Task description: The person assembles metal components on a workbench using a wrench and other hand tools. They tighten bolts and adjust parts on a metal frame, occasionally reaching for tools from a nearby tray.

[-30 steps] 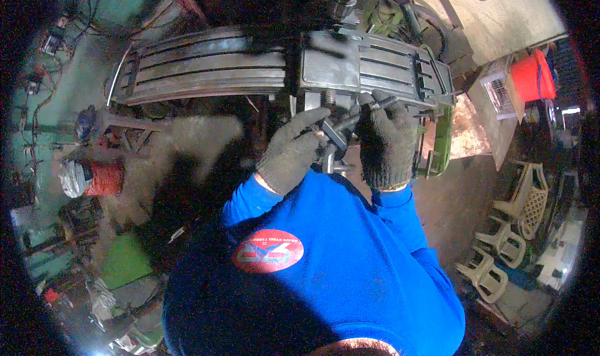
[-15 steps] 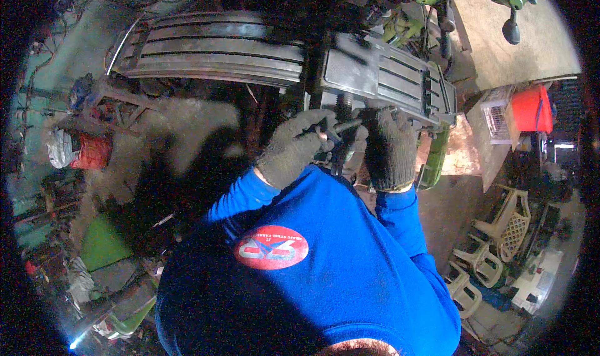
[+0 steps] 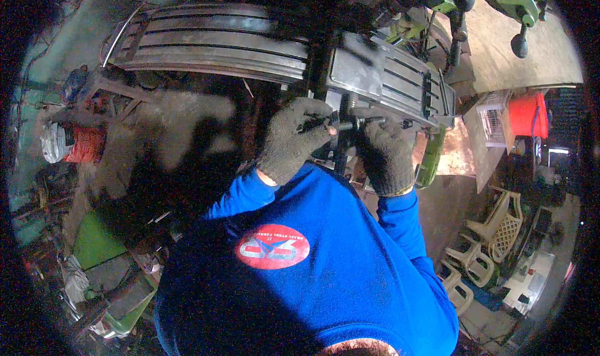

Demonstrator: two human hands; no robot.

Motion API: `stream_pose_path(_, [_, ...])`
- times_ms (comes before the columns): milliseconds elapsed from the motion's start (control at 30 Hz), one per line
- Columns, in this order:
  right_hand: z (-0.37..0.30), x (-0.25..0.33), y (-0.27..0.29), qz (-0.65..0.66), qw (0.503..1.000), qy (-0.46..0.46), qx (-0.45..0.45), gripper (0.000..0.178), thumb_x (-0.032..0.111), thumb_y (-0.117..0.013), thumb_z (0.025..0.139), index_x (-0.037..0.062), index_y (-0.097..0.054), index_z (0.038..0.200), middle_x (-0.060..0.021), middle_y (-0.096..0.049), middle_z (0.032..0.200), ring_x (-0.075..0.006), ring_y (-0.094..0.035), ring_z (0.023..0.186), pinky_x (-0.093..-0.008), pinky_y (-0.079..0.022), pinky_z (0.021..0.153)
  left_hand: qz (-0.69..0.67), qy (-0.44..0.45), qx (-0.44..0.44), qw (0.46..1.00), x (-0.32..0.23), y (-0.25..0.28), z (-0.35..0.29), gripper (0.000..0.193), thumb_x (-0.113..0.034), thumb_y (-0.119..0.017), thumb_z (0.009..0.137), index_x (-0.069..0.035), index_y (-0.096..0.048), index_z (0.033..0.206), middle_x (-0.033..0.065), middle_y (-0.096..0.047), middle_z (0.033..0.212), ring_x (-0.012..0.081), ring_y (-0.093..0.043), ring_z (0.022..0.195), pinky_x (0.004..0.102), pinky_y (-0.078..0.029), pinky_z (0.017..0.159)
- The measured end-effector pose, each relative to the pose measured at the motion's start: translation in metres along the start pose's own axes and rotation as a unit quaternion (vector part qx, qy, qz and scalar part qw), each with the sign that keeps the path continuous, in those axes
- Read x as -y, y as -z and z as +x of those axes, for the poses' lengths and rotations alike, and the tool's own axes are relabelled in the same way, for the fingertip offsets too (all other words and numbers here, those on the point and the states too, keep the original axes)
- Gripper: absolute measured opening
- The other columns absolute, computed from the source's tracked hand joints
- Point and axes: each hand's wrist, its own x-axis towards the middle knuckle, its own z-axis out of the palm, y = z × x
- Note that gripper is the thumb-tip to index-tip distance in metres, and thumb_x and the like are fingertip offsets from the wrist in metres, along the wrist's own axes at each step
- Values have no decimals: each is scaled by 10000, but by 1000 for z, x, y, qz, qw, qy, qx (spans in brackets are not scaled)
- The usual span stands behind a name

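My left hand (image 3: 289,140), in a dark knit glove with one bare fingertip showing, is closed around one end of a short metal rod (image 3: 345,125). My right hand (image 3: 386,156), gloved alike, closes on the rod's other end; its fingertips are partly in shadow. The rod lies crosswise at the near end of a threaded screw (image 3: 348,101). That screw comes out from under a flat steel vise-like block (image 3: 355,74). Whether the rod passes through the screw's end or only rests against it, I cannot tell.
The block sits on a long slotted machine table (image 3: 212,50). Ball-ended levers (image 3: 520,46) hang at the upper right. A red bucket (image 3: 528,115) and stacked plastic chairs (image 3: 503,228) stand at right. At left are a red-and-white bundle (image 3: 81,143) and a green panel (image 3: 99,242).
Both hands stay at the screw's near end. The right hand has tipped and its fingers have shifted along the rod, which now lies more level. The view has shifted slightly.
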Motion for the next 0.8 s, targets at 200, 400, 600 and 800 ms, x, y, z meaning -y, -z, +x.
stream_pose_path(200, [-4, 29, -4, 672, 724, -149, -34, 429, 242, -734, 1034, -19, -682, 1371, -136, -774, 1218, -209, -747, 1039, -357, -612, 898, -20, 43, 52, 998, 4, 9, 1, 300, -114, -806, 975, -23, -667, 1225, 77, -761, 947, 157, -740, 834, 300, -594, 701])
stream_pose_path(400, [-10, 19, -26, 692, 701, -169, -23, 505, 392, -648, 1109, -6, -633, 1420, -172, -749, 1246, -267, -758, 1051, -401, -654, 864, -79, 31, 97, 992, -6, -3, -2, 405, -77, -776, 954, -18, -626, 1325, 110, -723, 1161, 177, -720, 1015, 343, -602, 848])
stream_pose_path(600, [-15, 37, -24, 813, 536, -205, -96, 497, 429, -602, 1132, 15, -633, 1405, -187, -740, 1271, -328, -757, 1091, -437, -665, 901, 77, -88, 121, 986, -3, -5, -1, 509, -46, -731, 918, -23, -603, 1410, 116, -686, 1280, 244, -679, 1206, 407, -552, 1059])
stream_pose_path(800, [-24, 14, -50, 427, 878, -126, -175, 335, 244, -527, 1189, -16, -600, 1387, -113, -701, 1242, -206, -703, 1102, -321, -600, 930, 278, -167, 60, 944, 7, -7, -6, 551, -60, -711, 961, -73, -592, 1499, 133, -714, 1162, 282, -724, 1079, 417, -593, 977])
